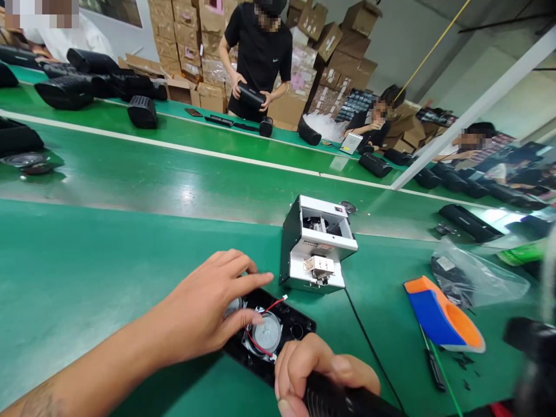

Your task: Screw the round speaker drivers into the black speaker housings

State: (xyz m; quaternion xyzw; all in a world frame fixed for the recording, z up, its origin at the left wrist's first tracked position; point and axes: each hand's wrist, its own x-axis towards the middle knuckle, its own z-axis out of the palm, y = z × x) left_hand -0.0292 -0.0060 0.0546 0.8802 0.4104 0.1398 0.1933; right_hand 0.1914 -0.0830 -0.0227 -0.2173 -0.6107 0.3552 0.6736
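Your left hand [212, 310] is spread flat, fingers wide, pressing down on the black speaker panel [278, 339] that lies on the green bench [87, 278] right in front of you. Its fingertips [260, 280] reach over the panel's upper edge, with the thumb laid against the silver speaker driver [267, 334] seated in the panel. A thin red wire [271, 306] loops up from the driver toward one o'clock and ends in a small white plug.

Your right hand [321, 368] is at five o'clock of the driver, wrapped tight round the black handle of an electric screwdriver [347, 399]; its tip is out of sight.

At one o'clock of the panel, just beyond it, stands the white screw feeder [319, 243], its opening facing you, a black cable [369, 347] running back from it. At three o'clock lies an orange and blue tool [443, 315], and past that a clear plastic bag [478, 272] holding dark parts.

At twelve o'clock, well across the conveyor belt [174, 174], a person in a black shirt [260, 46] holds a black speaker [251, 95] in front of stacked cardboard boxes [191, 35].
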